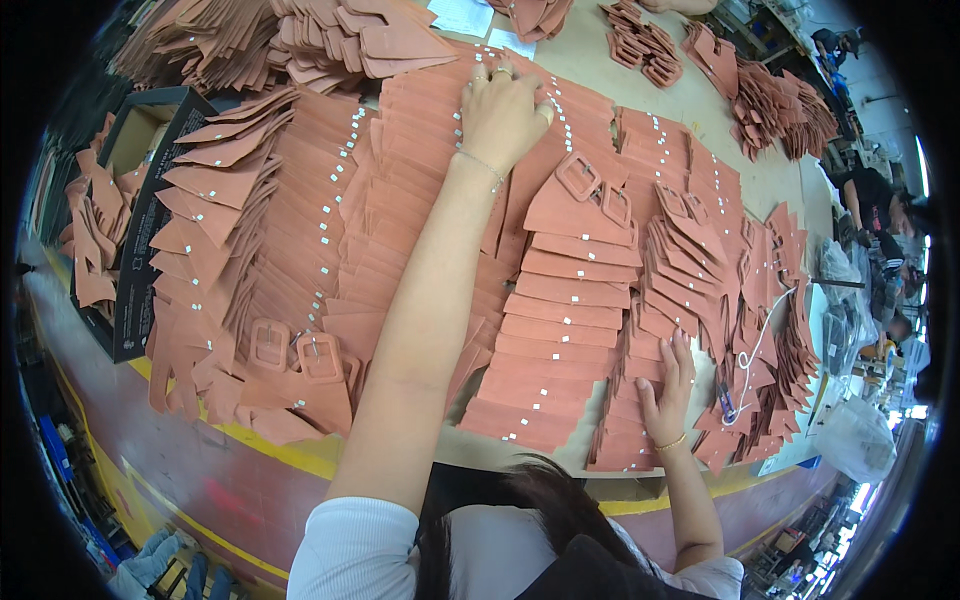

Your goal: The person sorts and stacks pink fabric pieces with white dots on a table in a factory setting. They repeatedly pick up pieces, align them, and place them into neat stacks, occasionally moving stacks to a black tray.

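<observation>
My left hand [505, 118] reaches far across the table, its fingers apart and bent down onto overlapping rows of reddish-brown leather-like pieces [420, 110] with small white stickers. Whether a fingertip pinches a piece I cannot see, but nothing shows in the hand. Closer in, my right hand [668, 395] rests with fingers stretched out on a fanned column of similar pieces [625, 430]. Beside it, to the left, lies another overlapping column [555, 335], topped by pieces with covered buckles [578, 176]. A purple-handled tool [727, 402] with a white cord [748, 355] lies to its right.
At the left edge stands a black box [140, 240] with loose pieces beside it. Thick stacks [200, 45] fill the far left. Papers [462, 15] lie at the back, with buckle pieces [642, 45] to their right. Another person [870, 200] is at the far right, near clear plastic bags [855, 440].
</observation>
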`<state>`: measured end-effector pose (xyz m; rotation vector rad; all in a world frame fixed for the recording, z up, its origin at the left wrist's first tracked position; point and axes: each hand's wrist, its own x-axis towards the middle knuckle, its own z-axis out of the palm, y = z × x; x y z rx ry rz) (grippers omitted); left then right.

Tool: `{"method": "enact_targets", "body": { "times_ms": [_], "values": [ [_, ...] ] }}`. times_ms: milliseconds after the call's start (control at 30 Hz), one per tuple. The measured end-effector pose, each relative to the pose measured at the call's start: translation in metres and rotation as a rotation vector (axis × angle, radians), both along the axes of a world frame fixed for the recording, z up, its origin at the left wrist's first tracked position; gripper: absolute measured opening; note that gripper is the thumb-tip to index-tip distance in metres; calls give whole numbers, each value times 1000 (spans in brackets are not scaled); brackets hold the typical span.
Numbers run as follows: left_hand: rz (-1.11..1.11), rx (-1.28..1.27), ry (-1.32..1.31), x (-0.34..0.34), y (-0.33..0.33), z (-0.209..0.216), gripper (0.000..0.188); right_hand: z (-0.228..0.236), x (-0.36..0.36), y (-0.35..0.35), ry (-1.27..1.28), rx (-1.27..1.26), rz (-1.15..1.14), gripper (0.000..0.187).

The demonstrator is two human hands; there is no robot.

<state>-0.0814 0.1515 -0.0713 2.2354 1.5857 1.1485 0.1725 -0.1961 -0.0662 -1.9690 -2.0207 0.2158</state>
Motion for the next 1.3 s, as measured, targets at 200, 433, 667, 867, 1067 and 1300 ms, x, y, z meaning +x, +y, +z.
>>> {"method": "enact_targets", "body": {
  "times_ms": [200, 433, 667, 867, 1067, 1300],
  "values": [
    [-9, -30, 33, -2, -2, 3, 30, 7, -3, 2, -83, -35, -3, 59],
    [3, -89, 27, -2, -6, 10, 30, 73, -22, 67, -246, 125, 140, 36],
    [28, -44, -14, -1, -6, 8, 26, 44, -62, 355, 43, 386, 356, 34],
    [27, -61, -1, -2, -8, 10, 23, 13, -104, 540, 10, 639, 140, 99],
    [18, -59, -12, -1, -9, 12, 26, 2, -70, 573, 177, 359, 148, 82],
    [-3, -82, -26, -1, -10, 13, 29, 35, -69, 547, 353, 289, 266, 53]
  ]
}}
